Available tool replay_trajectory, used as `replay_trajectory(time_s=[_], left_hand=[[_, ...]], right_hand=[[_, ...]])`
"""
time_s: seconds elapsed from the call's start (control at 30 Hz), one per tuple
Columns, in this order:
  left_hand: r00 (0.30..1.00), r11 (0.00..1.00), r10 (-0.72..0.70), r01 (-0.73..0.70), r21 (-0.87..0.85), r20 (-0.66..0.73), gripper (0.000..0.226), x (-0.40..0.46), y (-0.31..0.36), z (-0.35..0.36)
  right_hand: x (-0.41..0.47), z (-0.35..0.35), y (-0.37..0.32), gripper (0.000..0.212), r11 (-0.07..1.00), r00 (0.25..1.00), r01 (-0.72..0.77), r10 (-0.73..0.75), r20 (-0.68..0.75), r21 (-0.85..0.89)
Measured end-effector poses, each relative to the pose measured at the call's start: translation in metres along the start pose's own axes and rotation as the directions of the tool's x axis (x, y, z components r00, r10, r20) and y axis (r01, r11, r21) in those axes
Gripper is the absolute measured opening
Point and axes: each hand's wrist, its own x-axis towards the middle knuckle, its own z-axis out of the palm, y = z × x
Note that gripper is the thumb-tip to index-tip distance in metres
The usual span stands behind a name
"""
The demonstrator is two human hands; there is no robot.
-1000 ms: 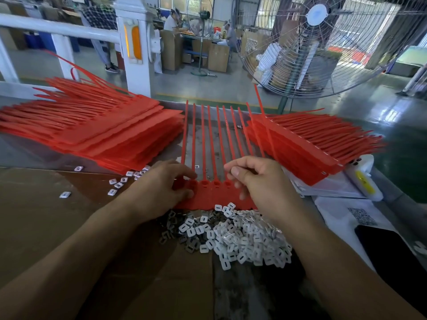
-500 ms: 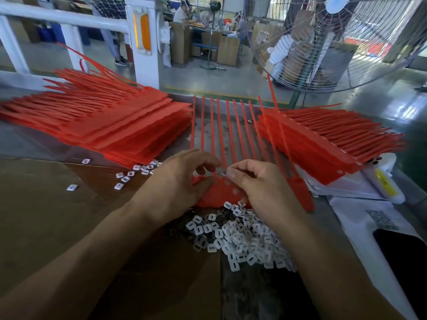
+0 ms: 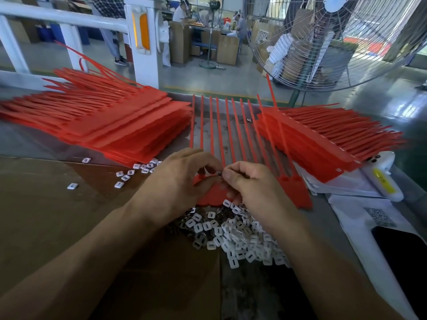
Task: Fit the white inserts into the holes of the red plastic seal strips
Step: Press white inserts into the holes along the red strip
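A red seal strip sheet (image 3: 215, 195) lies in front of me, its thin tails (image 3: 227, 125) fanning away toward the table's far edge. My left hand (image 3: 182, 181) rests on the sheet's left end, thumb and fingers curled and pinching at its upper edge. My right hand (image 3: 251, 183) is curled over the sheet's right part, fingertips meeting the left hand's at a small insert (image 3: 218, 173), barely visible between them. A heap of white inserts (image 3: 235, 236) lies just below the sheet, partly under my right wrist.
Stacks of red strips sit at left (image 3: 111, 125) and right (image 3: 323, 139). Loose inserts (image 3: 129, 174) are scattered on the brown cardboard (image 3: 46, 215). Papers (image 3: 360, 218), a white device (image 3: 383, 179) and a dark phone (image 3: 402, 250) lie at right. A large fan (image 3: 335, 40) stands beyond the table.
Both hands have moved together at the sheet's upper edge; the fingertips now meet over a small insert. The camera has tilted, so the scene sits lower in view.
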Motion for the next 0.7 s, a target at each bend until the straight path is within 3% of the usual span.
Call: replay_trajectory(time_s=[0.27, 0.4, 0.53, 0.7], left_hand=[[0.999, 0.997, 0.029, -0.027, 0.073, -0.025, 0.016, 0.002, -0.003, -0.004], [0.985, 0.987, -0.148, 0.153, 0.049, -0.084, 0.007, 0.004, -0.018, -0.010], [0.946, 0.944, -0.324, 0.325, 0.059, -0.020, 0.010, 0.001, -0.031, -0.014], [0.935, 0.931, -0.353, 0.346, 0.114, 0.043, 0.012, -0.001, -0.035, -0.014]], right_hand=[[0.000, 0.000, 0.002, 0.020, 1.000, 0.999, 0.029, -0.029, -0.026, -0.011], [-0.001, -0.001, 0.004, 0.020, 0.992, 0.989, 0.075, -0.086, -0.118, -0.099], [-0.001, -0.002, 0.006, 0.018, 0.988, 0.986, 0.080, -0.098, -0.134, -0.134], [-0.002, -0.002, 0.008, 0.015, 0.980, 0.990, 0.078, -0.098, -0.104, -0.183]])
